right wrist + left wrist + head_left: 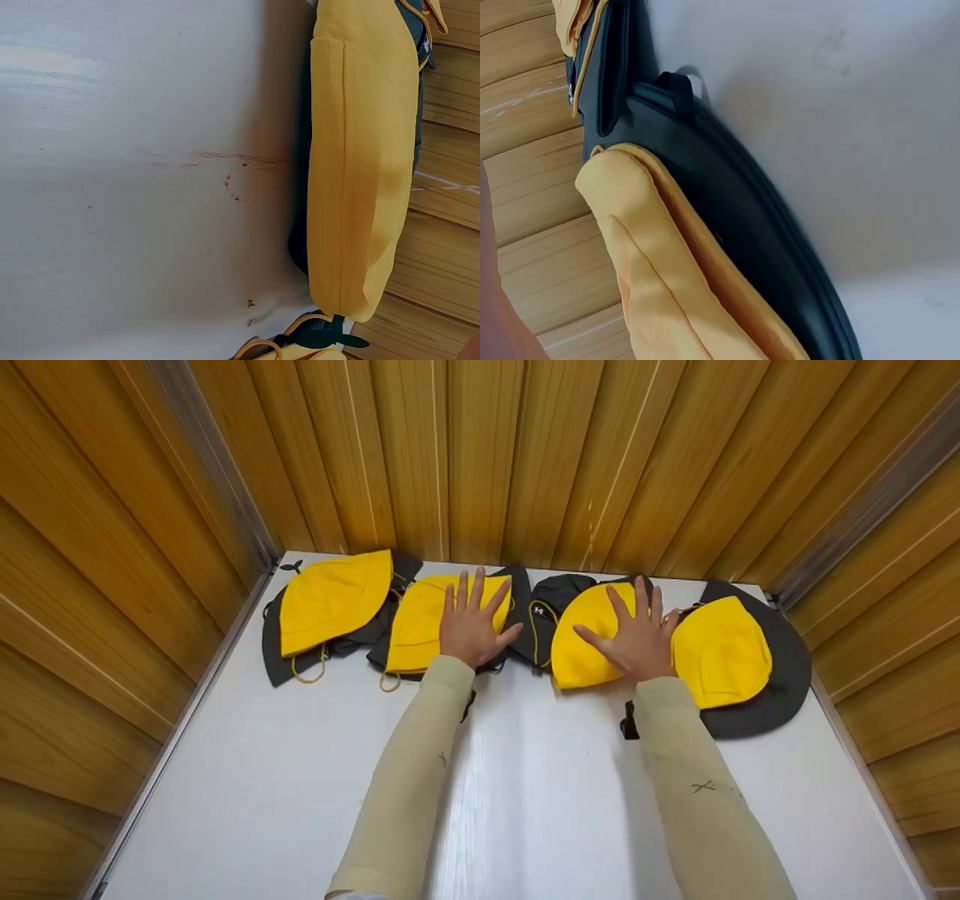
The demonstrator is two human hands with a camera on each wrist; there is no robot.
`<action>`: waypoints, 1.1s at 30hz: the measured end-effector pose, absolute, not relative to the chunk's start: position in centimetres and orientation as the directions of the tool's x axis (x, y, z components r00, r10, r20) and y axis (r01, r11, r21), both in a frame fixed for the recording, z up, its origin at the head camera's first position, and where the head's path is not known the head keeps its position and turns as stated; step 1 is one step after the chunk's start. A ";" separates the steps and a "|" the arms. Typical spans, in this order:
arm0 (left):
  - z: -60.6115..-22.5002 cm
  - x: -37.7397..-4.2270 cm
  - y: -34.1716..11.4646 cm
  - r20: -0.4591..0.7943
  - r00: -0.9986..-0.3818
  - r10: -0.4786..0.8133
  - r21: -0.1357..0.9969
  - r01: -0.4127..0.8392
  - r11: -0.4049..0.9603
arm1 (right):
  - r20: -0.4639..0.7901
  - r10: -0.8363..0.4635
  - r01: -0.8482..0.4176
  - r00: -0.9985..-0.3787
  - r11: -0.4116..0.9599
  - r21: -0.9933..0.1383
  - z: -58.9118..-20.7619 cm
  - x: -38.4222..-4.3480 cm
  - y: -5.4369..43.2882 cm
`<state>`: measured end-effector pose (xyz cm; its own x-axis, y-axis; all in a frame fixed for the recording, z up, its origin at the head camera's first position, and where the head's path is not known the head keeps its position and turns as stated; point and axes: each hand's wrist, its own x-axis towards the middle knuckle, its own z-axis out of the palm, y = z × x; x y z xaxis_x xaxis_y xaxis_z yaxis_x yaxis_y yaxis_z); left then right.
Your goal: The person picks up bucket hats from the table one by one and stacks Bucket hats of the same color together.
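Note:
My left hand point(474, 631), fingers spread, lies over a yellow bucket hat point(415, 622) set on a black hat. The right hand point(639, 643) is likewise spread, above another yellow hat point(589, 637) further right. In the left wrist view, a yellow hat point(645, 247) lies along a black brim point(727, 195); a strip of the hand point(499, 300) shows at the left edge. The right wrist view has a yellow hat point(352, 172) standing tall over dark fabric.
A yellow hat on black point(334, 592) sits at the far left, and one on a wide black brim point(780, 690) at the far right. Between the hands is a black hat with yellow piping point(540, 622). Wooden panels point(480, 457) enclose the white table point(525, 795) on three sides.

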<state>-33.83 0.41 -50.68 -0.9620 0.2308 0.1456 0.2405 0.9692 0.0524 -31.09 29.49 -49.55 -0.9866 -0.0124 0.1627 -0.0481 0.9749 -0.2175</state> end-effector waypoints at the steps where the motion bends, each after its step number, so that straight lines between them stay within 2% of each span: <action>1: -50.8 -33.8 0.7 0.150 -0.960 0.236 0.055 0.246 0.968 | 0.175 -0.025 -0.064 -0.984 0.973 -0.220 -49.7 -31.1 29.7; 6: -51.5 -33.1 2.8 0.140 -0.950 0.278 0.105 0.294 0.950 | 0.230 -0.128 -0.179 -0.965 0.959 -0.217 -50.4 -30.6 30.4; 11: -52.7 -31.9 5.2 0.116 -0.929 0.351 0.127 0.365 0.922 | 0.210 -0.215 -0.261 -0.954 0.940 -0.221 -51.3 -30.1 31.1; 21: -53.4 -30.4 9.7 0.021 -0.852 0.523 0.075 0.523 0.849 | 0.138 -0.274 -0.299 -0.952 0.931 -0.209 -52.6 -29.1 33.2; 28: -54.4 -29.6 12.4 -0.028 -0.815 0.579 0.045 0.577 0.815 | 0.097 -0.301 -0.315 -0.949 0.931 -0.185 -53.5 -28.8 33.7; 33: -55.2 -29.0 13.9 -0.032 -0.824 0.565 0.018 0.565 0.825 | 0.075 -0.300 -0.309 -0.951 0.936 -0.168 -54.1 -28.6 33.5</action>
